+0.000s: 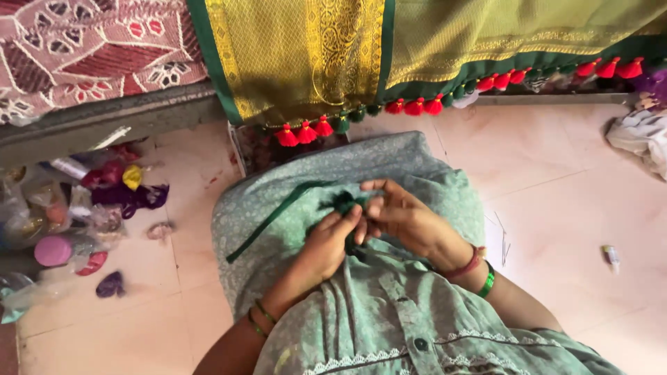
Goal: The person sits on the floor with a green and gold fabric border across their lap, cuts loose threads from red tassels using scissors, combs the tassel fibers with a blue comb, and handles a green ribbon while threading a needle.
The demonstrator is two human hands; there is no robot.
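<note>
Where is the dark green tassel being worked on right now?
In the head view, the dark green tassel sits centre frame, pinched between the left hand and right hand, over the lap, below the hanging tassel-edged gold cloth.

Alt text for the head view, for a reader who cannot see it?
Both hands, left hand and right hand, pinch a small dark green thread tassel over a lap in pale green printed cloth. Ahead hangs a gold and green sari edged with red and green tassels.

A home floor used for needlework; ahead of the hands hangs a gold-and-green sari (333, 48) edged with red tassels (306, 132); to their left, thread bundles (125, 187) and bags litter the pale tiled floor (570, 208).
</note>
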